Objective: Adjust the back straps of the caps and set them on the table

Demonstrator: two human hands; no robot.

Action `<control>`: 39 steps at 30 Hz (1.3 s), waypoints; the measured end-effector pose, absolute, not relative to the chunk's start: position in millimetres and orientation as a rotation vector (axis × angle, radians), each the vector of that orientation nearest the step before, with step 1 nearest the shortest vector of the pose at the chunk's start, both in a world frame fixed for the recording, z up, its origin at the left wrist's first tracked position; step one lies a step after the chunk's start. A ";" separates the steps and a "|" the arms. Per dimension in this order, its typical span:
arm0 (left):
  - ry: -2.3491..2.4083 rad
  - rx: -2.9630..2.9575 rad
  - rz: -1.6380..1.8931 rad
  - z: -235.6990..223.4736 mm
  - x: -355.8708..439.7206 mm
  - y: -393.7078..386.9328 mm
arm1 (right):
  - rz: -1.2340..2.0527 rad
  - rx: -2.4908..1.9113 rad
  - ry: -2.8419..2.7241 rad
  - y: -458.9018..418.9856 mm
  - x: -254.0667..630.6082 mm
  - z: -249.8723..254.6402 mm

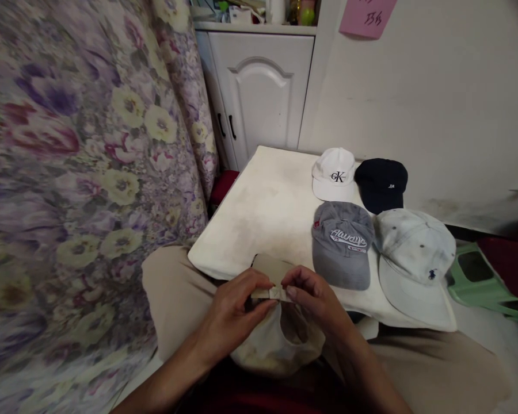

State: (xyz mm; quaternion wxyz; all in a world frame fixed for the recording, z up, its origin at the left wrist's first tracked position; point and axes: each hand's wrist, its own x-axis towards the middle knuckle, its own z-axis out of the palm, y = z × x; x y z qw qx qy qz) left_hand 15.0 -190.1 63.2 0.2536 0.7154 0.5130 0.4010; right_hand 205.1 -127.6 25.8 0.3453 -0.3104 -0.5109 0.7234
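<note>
A beige baseball cap (280, 356) is held above my lap, its back opening facing up and its brim pointing toward the table. My left hand (237, 307) pinches the left part of the cap's back strap (275, 292) between thumb and fingers. On the other side my right hand (313, 296) grips the same strap, thumb and forefinger closed on it. A small pale tab or buckle sits between the two hands; its details are too small to make out. Much of the cap's lower body lies in shadow.
On the cream-covered table (250, 201) lie a white cap (334, 172), a dark navy cap (382, 184), a grey cap (343, 244) and a pale cap (416, 259). A floral curtain (90, 172) hangs at left. Behind stands a white cabinet (263, 92); a green stool (472, 273) is at right.
</note>
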 end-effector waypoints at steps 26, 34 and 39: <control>1.401 1.976 0.927 69.5 21.1 -190.4 | 2.114 -0.658 -1.100 -130.8 195.1 14.4; 1.417 2.006 0.842 64.7 24.5 -188.7 | 2.063 -0.721 -1.167 -131.7 198.0 18.3; 1.366 1.969 0.791 69.5 24.8 -186.8 | 2.094 -0.697 -1.068 -134.5 194.6 20.8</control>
